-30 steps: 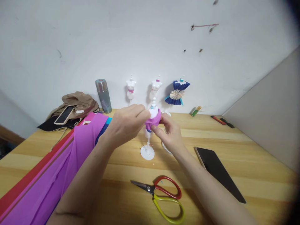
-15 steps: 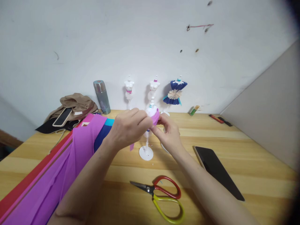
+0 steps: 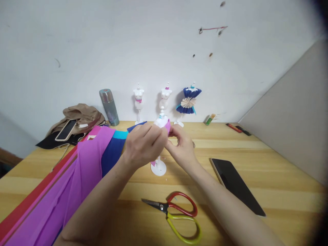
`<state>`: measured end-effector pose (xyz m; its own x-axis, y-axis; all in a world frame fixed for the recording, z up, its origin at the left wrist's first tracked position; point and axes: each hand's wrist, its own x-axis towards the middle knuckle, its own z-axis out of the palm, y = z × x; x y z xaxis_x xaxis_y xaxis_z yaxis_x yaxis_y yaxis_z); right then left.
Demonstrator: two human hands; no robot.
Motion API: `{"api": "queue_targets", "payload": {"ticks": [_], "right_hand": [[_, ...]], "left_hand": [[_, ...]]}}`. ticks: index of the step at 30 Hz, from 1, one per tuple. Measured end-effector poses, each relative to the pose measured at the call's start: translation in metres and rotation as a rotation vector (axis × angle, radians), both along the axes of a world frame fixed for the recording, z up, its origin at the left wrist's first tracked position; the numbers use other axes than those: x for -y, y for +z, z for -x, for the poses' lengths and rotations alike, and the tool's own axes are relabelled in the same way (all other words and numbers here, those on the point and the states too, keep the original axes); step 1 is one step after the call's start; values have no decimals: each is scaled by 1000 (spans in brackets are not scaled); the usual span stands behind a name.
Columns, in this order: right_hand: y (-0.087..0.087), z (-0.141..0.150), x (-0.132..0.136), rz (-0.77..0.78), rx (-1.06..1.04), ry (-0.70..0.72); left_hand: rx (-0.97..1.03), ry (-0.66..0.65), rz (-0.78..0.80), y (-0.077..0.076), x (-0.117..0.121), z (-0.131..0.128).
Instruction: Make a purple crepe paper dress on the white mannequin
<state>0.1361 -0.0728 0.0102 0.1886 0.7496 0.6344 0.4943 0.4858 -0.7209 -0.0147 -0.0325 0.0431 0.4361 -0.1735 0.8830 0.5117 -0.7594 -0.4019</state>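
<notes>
Pinching purple fabric strip (image 3: 168,125) with right hand (image 3: 182,145) | having miniature dress form (image 3: 160,122) between hands | with left hand (image 3: 146,143) curled, cannot tell if pinching

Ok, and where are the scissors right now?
In the head view, the scissors lie on the wooden table at bottom centre, nearer the camera than the round white stand base and left of the large dark-screened device.

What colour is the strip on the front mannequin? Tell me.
Pinkish purple: the strip shows in the head view, partly behind the left hand.
</notes>
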Motion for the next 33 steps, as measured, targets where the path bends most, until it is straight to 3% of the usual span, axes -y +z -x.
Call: {"api": "queue_targets", "payload": {"ticks": [12,24,33], "right_hand": [[2,0,1,11,5,-18],[0,-2,-1,35,-18,-34],[1,-4,-2,57,-21,-26]], "left_hand": [[43,-26,-3,3,-4,1],[6,64,91,8,-7,5],[-48,211,361,12,-12,14]]}}
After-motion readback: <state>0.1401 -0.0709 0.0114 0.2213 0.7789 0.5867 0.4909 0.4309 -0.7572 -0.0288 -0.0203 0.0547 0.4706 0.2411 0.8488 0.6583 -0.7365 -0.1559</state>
